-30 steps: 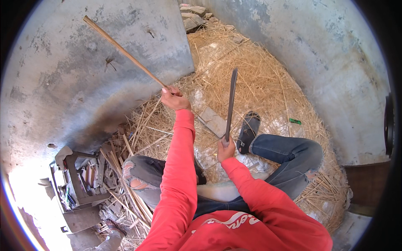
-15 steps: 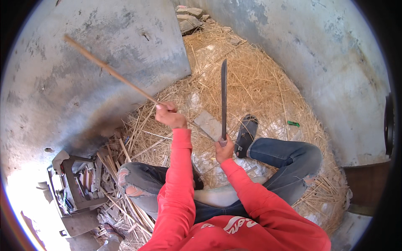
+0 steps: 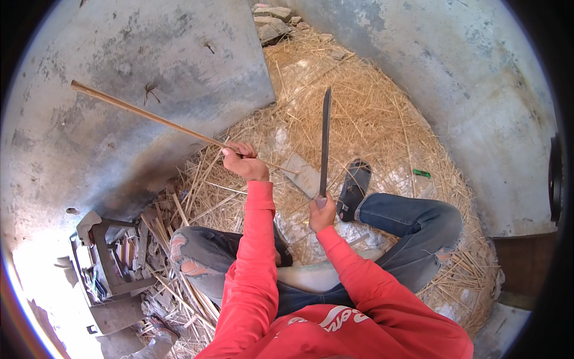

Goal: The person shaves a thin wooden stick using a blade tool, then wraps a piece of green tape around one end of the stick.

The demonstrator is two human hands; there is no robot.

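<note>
A long thin wooden stick [image 3: 149, 115] slants up and left from my left hand [image 3: 246, 163], which is closed round its near end. A thin tip of the stick shows past my fingers, over a flat grey slab [image 3: 302, 173] on the floor. My right hand [image 3: 323, 212] grips the handle of a machete [image 3: 325, 143], whose long dark blade points away from me, nearly upright in the view. Blade and stick are apart. Beside the machete rests my right foot in a dark sandal [image 3: 354, 188].
Straw and wood shavings [image 3: 365, 119] cover the floor. A pale rounded piece [image 3: 317, 278] lies between my legs. Split sticks [image 3: 197, 299] are heaped at left beside a broken dark frame [image 3: 110, 290]. A small green object [image 3: 421, 173] lies right. Grey walls [image 3: 478, 119] surround me; stones [image 3: 274, 29] lie far off.
The stick's far end has swung down and left, and its thin near tip now shows beyond my left hand. Fingers of that hand have shifted. The machete has barely moved, slightly right.
</note>
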